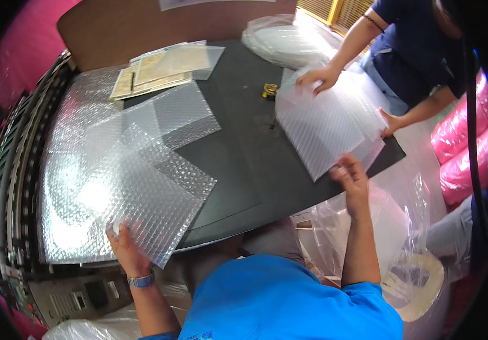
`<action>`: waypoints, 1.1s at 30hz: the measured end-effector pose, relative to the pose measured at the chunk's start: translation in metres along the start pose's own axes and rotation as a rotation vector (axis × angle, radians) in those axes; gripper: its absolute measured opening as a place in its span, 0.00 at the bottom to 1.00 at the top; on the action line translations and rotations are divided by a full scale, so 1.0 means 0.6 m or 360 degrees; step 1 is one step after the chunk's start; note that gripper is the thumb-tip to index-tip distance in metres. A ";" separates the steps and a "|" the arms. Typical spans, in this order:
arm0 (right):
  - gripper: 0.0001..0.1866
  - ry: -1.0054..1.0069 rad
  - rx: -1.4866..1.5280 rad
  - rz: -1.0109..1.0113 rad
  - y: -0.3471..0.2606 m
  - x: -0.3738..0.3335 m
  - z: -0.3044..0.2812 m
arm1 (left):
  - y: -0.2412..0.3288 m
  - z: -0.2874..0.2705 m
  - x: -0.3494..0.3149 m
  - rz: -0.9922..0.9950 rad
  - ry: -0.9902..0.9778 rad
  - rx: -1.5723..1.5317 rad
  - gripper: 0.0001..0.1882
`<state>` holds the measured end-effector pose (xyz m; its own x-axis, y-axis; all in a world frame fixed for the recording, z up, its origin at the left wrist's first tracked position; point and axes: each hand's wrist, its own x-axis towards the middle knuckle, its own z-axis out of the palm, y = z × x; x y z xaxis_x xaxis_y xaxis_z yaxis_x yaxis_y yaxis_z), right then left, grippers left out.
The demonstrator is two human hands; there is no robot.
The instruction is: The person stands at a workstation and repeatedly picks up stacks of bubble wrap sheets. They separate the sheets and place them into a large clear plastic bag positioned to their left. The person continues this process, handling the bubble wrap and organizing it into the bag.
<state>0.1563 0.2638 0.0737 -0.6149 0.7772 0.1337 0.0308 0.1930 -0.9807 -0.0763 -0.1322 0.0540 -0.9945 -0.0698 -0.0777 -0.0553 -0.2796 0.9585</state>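
Observation:
My left hand (124, 249) grips the near edge of a clear bubble wrap sheet (156, 195), thumb on top. That sheet overlaps other bubble wrap pieces on the left of the dark table. My right hand (352, 178) is raised by the near corner of a stack of bubble wrap sheets (326, 130) on the right. Its fingers are bent and blurred, so whether they touch the stack is unclear. A co-worker's hand (320, 79) rests over the far side of this stack, while their other hand (391, 123) holds its right edge.
A yellow and black tape measure (270, 91) lies on the dark table (238, 147). Papers and plastic sleeves (167, 68) sit at the back left, near a machine with rollers (20, 170). Clear plastic (289, 42) is heaped at the back; pink wrapped rolls (462, 141) stand right.

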 end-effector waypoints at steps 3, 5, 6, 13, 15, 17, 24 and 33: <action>0.31 -0.0732 0.0353 0.0299 -0.019 -0.011 0.119 | 0.021 0.013 -0.021 -0.0021 -0.0110 -0.0023 0.29; 0.35 -0.1159 0.0849 0.0421 -0.018 -0.019 0.198 | 0.028 0.018 -0.035 -0.0166 -0.0251 -0.0095 0.27; 0.35 -0.1294 0.1066 0.0621 -0.019 -0.031 0.229 | 0.024 0.028 -0.043 -0.0208 -0.0352 -0.0100 0.27; 0.32 -0.1357 0.0840 0.0533 0.023 -0.054 0.315 | -0.051 0.031 -0.067 0.0008 -0.0286 -0.0030 0.22; 0.32 -0.1411 0.0903 0.0523 0.027 -0.056 0.315 | -0.064 0.025 -0.065 0.0171 -0.0247 0.0029 0.22; 0.32 -0.1400 0.1084 0.0556 0.023 -0.050 0.311 | -0.041 0.037 -0.074 -0.0007 -0.0222 0.0064 0.22; 0.38 -0.1477 0.2338 0.0860 0.009 -0.046 0.286 | -0.045 0.047 -0.061 -0.0065 -0.0346 0.0158 0.25; 0.28 -0.1161 0.0339 0.0508 -0.047 -0.026 0.242 | 0.042 0.102 -0.008 0.0409 -0.1247 0.1741 0.32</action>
<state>0.0509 0.1592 0.0785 -0.9615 0.1770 -0.2104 0.1858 -0.1462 -0.9717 -0.0785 -0.0801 0.0952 -0.7564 0.6527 -0.0431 0.4589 0.5765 0.6760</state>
